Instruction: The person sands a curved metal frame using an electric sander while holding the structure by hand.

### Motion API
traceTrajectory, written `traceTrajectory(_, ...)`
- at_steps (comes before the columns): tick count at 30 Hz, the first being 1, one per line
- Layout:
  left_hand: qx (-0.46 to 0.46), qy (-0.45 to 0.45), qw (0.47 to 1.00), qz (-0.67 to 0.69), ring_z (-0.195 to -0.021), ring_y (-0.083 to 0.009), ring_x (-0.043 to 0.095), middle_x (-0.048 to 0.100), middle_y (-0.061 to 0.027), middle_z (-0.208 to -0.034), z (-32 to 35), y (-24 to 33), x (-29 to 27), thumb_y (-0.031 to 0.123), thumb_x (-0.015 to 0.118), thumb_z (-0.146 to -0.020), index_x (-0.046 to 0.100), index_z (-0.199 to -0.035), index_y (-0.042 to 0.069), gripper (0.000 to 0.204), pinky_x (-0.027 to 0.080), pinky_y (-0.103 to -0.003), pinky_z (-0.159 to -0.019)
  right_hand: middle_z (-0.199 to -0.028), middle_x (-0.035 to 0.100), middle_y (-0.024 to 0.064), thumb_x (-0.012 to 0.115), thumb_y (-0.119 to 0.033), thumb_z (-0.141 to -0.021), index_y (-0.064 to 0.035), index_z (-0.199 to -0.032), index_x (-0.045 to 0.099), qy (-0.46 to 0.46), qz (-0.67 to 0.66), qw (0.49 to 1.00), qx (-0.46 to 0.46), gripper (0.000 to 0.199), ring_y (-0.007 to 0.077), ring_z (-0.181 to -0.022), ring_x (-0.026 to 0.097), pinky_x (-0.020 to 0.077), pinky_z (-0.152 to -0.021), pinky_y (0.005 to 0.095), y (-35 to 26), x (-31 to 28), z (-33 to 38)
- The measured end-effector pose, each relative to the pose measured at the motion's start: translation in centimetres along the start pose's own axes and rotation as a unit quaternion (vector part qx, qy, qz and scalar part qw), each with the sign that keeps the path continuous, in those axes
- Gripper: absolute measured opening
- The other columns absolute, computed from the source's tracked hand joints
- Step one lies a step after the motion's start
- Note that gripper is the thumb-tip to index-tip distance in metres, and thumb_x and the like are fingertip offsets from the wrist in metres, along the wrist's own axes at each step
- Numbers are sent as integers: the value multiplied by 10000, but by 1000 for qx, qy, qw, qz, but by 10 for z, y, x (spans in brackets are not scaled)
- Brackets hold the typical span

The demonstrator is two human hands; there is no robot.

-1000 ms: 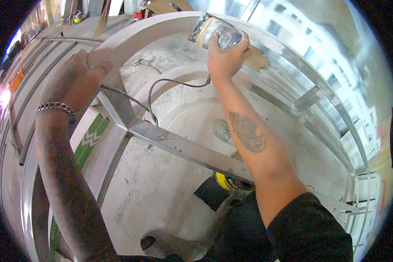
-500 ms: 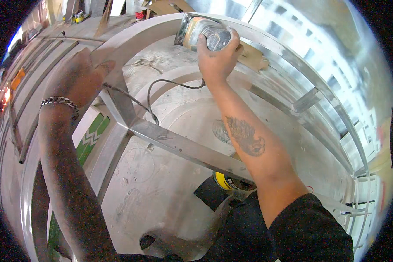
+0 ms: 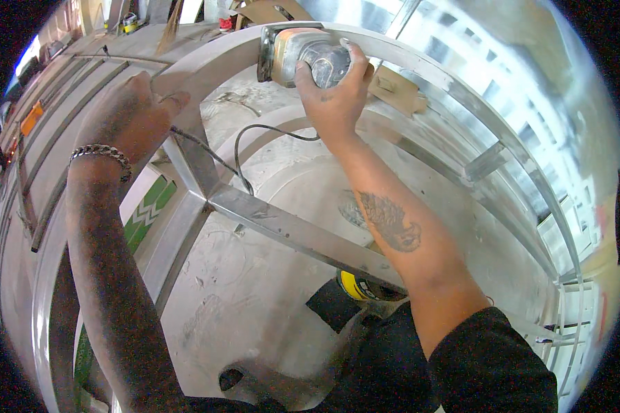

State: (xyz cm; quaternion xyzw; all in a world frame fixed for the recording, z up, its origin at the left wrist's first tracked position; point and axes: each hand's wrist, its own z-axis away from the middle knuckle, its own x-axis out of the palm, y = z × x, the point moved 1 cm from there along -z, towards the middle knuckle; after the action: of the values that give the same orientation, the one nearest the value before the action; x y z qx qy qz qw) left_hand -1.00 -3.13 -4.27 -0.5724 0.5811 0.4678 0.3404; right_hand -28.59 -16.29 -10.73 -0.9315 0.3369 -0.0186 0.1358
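Green board with white zigzag stripes (image 3: pixel 148 210) lying low at left beneath the metal frame. Yellow-and-black label on a round object (image 3: pixel 357 286) lower centre. Orange tag (image 3: pixel 31 118) far left.

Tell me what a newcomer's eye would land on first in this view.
First, the right hand at top centre, its fingers wrapped round a grey power grinder pressed against the curved steel frame. Next, the left hand with its chain bracelet, resting on the frame's upper left bar. A black power cord dangles between them over the dusty concrete floor.
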Motion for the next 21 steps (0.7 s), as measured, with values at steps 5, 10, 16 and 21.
traceTrajectory(5, -19, 53, 998, 30, -1078, -417, 700, 706, -310, -1107, 13, 12, -9, 470, 647, -954, 652, -1133, -95, 592, 529, -503, -959, -1168, 553, 256, 878, -291, -733, -26, -1359, 475, 2, -6, 999, -34, 791, 443, -1100, 561, 532, -880, 529, 2, 1, -1)
traceTrajectory(10, -43, 54, 997, 21, -1058, -421, 709, 715, -306, -1074, 12, 16, -7, 463, 647, -956, 656, -1149, -92, 587, 533, -500, -956, -1188, 544, 251, 878, -299, -743, -28, -1363, 473, 4, 31, 1000, -6, 788, 448, -1122, 554, 526, -899, 531, 11, 0, -5)
traceTrajectory(16, -23, 44, 999, -2, -1055, -422, 712, 717, -309, -1066, 11, 12, -5, 462, 651, -956, 654, -1153, -98, 593, 534, -498, -952, -1222, 513, 275, 875, -292, -757, -46, -1388, 456, 23, 61, 997, 48, 797, 460, -1155, 536, 521, -909, 541, 18, -1, -6)
traceTrajectory(21, -15, 75, 995, -59, -1062, -424, 709, 713, -314, -1077, 14, 16, -8, 482, 653, -955, 648, -1166, -99, 618, 533, -501, -950, -1248, 489, 293, 871, -295, -763, -61, -1414, 431, 24, 83, 993, 77, 820, 472, -1131, 549, 520, -914, 543, 26, -1, -10)
